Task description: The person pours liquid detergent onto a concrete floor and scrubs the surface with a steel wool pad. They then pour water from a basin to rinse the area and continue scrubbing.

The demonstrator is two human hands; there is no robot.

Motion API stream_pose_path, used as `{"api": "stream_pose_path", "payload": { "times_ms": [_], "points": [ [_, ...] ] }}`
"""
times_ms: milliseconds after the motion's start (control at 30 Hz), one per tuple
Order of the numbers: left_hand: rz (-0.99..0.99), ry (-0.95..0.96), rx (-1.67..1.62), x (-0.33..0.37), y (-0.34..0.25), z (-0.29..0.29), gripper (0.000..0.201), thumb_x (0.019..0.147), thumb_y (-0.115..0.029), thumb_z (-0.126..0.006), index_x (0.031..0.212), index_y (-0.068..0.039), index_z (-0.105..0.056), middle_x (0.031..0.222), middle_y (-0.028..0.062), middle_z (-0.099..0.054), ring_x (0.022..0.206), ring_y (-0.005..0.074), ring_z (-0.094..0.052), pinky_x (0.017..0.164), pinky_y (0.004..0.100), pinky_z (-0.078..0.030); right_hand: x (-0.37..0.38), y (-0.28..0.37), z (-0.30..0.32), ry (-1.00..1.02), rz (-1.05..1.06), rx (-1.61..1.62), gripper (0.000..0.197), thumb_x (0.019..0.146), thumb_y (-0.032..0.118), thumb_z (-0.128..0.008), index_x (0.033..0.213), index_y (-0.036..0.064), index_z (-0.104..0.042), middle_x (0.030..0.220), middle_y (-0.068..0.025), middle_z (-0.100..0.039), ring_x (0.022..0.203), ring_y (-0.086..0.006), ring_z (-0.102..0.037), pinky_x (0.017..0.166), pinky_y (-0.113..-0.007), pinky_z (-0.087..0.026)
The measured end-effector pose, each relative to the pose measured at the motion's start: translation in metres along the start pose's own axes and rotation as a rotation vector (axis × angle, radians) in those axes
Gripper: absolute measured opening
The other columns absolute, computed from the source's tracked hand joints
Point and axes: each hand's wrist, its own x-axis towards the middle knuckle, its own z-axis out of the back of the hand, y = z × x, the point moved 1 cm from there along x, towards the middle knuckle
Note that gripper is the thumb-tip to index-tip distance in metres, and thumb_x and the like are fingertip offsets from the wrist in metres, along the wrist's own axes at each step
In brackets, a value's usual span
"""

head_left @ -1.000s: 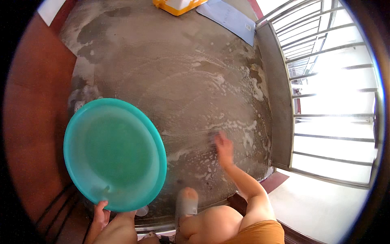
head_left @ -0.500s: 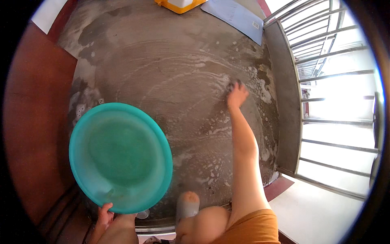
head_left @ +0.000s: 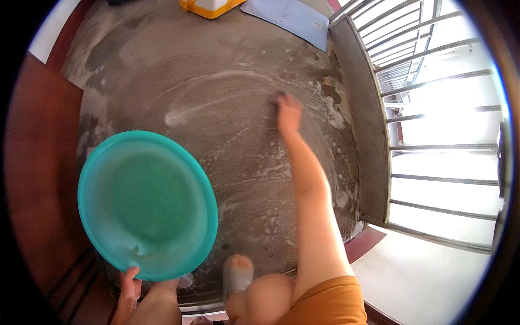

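Note:
My left hand (head_left: 130,284) grips the near rim of a large teal plastic basin (head_left: 205,216), thumb over the edge. The basin is tilted so I look into it; a small greenish patch shows inside near that hand. My right arm reaches far forward, and my right hand (head_left: 291,116) is pressed down to the wet grey concrete floor (head_left: 222,146). Its fingers are blurred and closed around a small dark thing (head_left: 279,101), mostly hidden, whose kind I cannot make out. Curved streaks of suds mark the floor around it.
A blue-grey flat sheet (head_left: 287,21) and a yellow-and-white object (head_left: 211,7) lie at the far side. Metal railings (head_left: 441,146) rise above a low ledge on the right. A reddish-brown panel (head_left: 40,162) stands left. My slippered foot (head_left: 237,273) is near me.
The view has shifted slightly. My right hand has moved a little left across the floor, and a foamy patch now shows left of the middle. My left hand still holds the basin.

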Motion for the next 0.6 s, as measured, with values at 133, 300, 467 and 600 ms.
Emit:
{"api": "stream_pose_path", "payload": {
  "times_ms": [133,300,467,600],
  "points": [
    [0.028,0.08,-0.023,-0.002,0.015,-0.041,0.052,0.073,-0.007,-0.059,0.123,-0.007,-0.047,0.112,0.0061,-0.054,0.104,0.0229,-0.052,0.088,0.0379,-0.043,-0.101,-0.204,0.033,0.342,-0.742,-0.165,0.036,0.09,0.021,-0.046,0.124,0.0151,-0.053,0.129,-0.0112,-0.051,0.114,-0.0347,-0.049,0.093,-0.048,-0.04],
    [0.073,0.153,0.028,0.003,0.022,-0.1,0.052,0.074,-0.009,-0.058,0.125,-0.007,-0.045,0.117,0.0067,-0.052,0.108,0.0235,-0.05,0.09,0.039,-0.043,-0.285,-0.285,0.074,0.786,-1.17,-0.36,0.041,0.089,0.023,-0.046,0.129,0.0166,-0.048,0.131,-0.0147,-0.048,0.117,-0.0341,-0.045,0.094,-0.05,-0.039],
    [0.056,0.287,0.044,0.037,0.023,-0.13,0.06,0.073,-0.013,-0.061,0.129,-0.005,-0.04,0.122,0.009,-0.048,0.114,0.0272,-0.047,0.095,0.0435,-0.041,-0.377,-0.291,0.084,0.814,-1.701,-0.431,0.042,0.09,0.023,-0.042,0.13,0.01,-0.047,0.137,-0.0133,-0.041,0.121,-0.0348,-0.04,0.098,-0.054,-0.035],
    [0.102,0.18,0.084,0.066,0.041,-0.142,0.064,0.071,-0.015,-0.063,0.13,-0.007,-0.039,0.122,0.0082,-0.048,0.116,0.0284,-0.045,0.096,0.0462,-0.04,-0.378,-0.305,0.077,0.744,-1.763,-0.342,0.045,0.091,0.026,-0.042,0.134,0.0141,-0.044,0.144,-0.0121,-0.032,0.127,-0.0338,-0.034,0.103,-0.06,-0.025]
  ]
}}
